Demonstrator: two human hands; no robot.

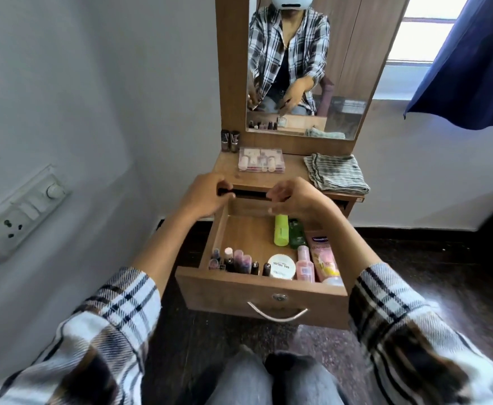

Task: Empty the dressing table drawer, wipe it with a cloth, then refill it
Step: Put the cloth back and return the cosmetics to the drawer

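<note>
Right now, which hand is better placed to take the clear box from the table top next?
Probably the left hand: it sits just below the clear box, though it pinches a small dark item. The right hand is further right, nearer the folded cloth.

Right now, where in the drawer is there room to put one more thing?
The drawer floor is bare at the back left, between the left wall, the green bottles and the nail polish row. The front and right side, with the pink tube, are crowded.

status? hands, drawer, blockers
Left hand gripping a dark item; right hand curled, contents unclear. Drawer open, holding cosmetics. Cloth folded on tabletop. No blockers.
</note>
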